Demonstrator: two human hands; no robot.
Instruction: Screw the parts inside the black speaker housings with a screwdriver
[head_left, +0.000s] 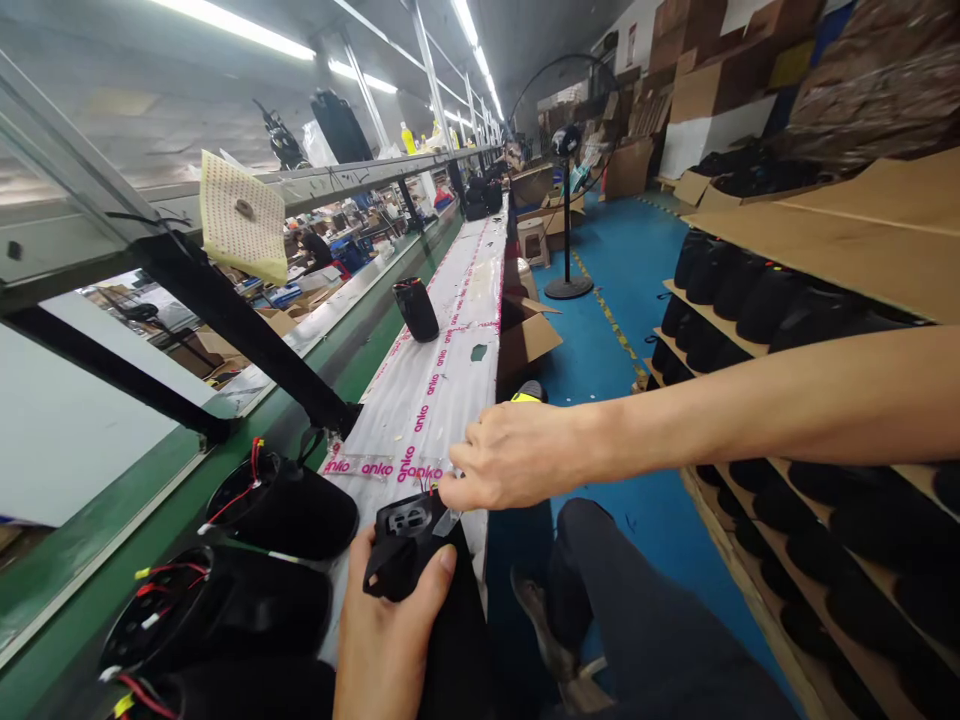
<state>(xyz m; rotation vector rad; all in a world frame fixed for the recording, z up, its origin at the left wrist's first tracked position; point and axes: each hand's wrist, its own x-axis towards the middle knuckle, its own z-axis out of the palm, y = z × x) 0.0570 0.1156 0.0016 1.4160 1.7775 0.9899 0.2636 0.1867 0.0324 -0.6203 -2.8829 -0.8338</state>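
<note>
Clasping the forward-pointing black housing, the left hand wraps its side; the right hand pinches seemingly clear film at its far end.

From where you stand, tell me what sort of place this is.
Probably a factory assembly line: a long workbench, black units with wires, and stacked cardboard boxes.
</note>
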